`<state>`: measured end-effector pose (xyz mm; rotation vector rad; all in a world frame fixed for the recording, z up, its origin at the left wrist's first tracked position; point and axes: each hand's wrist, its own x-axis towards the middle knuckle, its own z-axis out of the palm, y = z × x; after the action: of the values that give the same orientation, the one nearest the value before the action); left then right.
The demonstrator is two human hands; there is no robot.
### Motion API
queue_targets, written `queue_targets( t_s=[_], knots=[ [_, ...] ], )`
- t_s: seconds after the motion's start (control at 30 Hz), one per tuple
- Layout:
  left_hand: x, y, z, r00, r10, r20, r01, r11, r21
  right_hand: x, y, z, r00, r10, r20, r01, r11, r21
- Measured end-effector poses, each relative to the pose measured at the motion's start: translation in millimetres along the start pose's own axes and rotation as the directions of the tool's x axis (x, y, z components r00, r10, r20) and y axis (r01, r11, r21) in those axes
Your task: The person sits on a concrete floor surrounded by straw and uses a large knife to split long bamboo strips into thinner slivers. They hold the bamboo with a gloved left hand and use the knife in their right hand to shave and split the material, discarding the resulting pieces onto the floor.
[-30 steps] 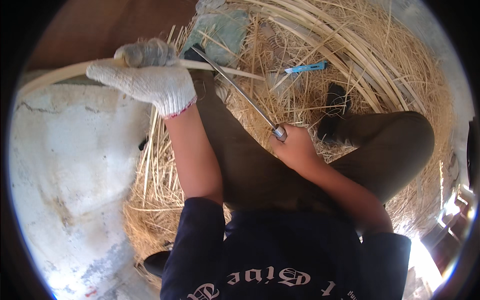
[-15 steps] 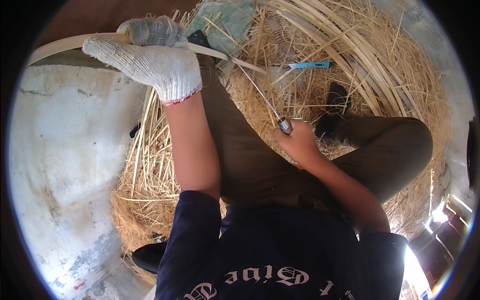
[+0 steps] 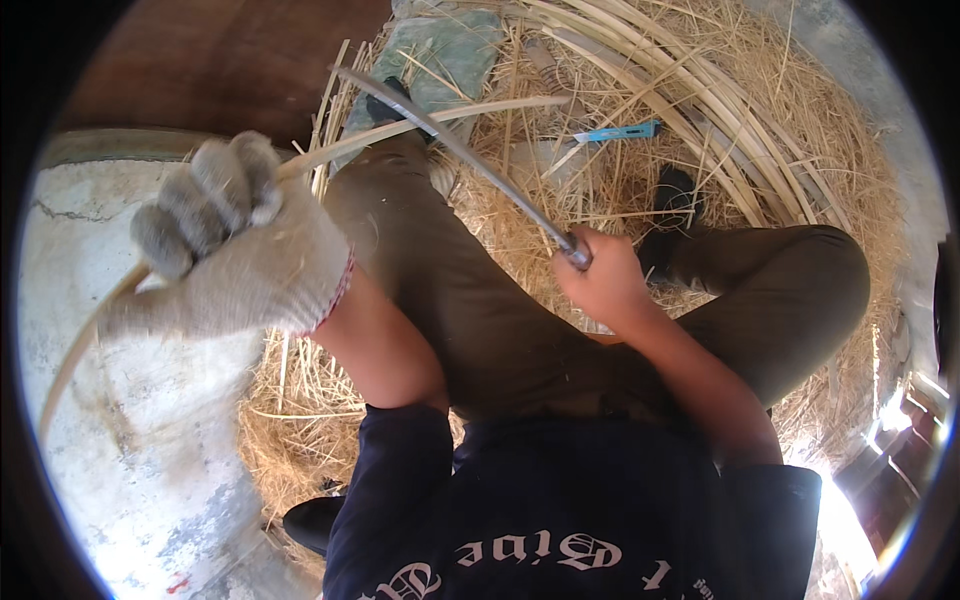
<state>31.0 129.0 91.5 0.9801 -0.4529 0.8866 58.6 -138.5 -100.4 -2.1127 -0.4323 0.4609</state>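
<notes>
My left hand (image 3: 245,245), in a white knitted work glove with grey fingers, is closed round a long pale bamboo strip (image 3: 480,109). One end of the strip bends down past the fingers at the far left; the other points right, over my outstretched leg. In my right hand (image 3: 605,278) is the handle of a long-bladed knife (image 3: 490,172), whose blade slants up and left. From this angle the blade crosses the strip near my foot; whether they touch, I cannot tell. Motion blurs the glove a little.
Thin shavings (image 3: 800,130) cover the floor round my legs, with a bundle of long pale strips (image 3: 690,85) at the upper right. A blue box cutter (image 3: 618,132) lies on the shavings beyond my right hand. A pale wall (image 3: 190,400) stands along the left.
My left hand has moved down and left, and turned, with the strip in it. The knife's flat now shows and its tip points farther up and left. My right hand stays nearly in place.
</notes>
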Motion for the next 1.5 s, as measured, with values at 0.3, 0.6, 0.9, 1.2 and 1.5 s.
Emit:
queue_targets(
  t_s=[0.3, 0.6, 0.9, 1.2, 1.5],
  knots=[
    [-21.8, 32.0, 30.6, 0.988, 0.127, 0.089, -0.128, 0.992, 0.001, 14.2, 19.1, -10.4, 0.978, 0.206, -0.027, -0.202, 0.974, 0.098],
    [-26.4, 48.0, 40.7, 0.966, 0.253, 0.049, -0.255, 0.966, 0.034, 15.2, 2.8, -14.3, 0.997, 0.046, -0.063, -0.037, 0.988, 0.147],
    [-39.3, 45.8, 49.1, 0.945, 0.328, 0.012, -0.328, 0.944, 0.049, -3.2, -16.5, -16.2, 0.965, -0.233, -0.122, 0.234, 0.972, -0.005],
    [-49.0, 28.7, 56.1, 0.938, 0.345, -0.019, -0.343, 0.938, 0.053, 15.1, 0.1, -28.2, 0.989, 0.146, 0.016, -0.146, 0.974, 0.171],
    [-44.0, 53.7, 60.9, 0.919, 0.393, -0.026, -0.390, 0.917, 0.079, 16.0, -8.5, -38.3, 0.998, 0.038, -0.044, -0.032, 0.991, 0.127]
  ],
)
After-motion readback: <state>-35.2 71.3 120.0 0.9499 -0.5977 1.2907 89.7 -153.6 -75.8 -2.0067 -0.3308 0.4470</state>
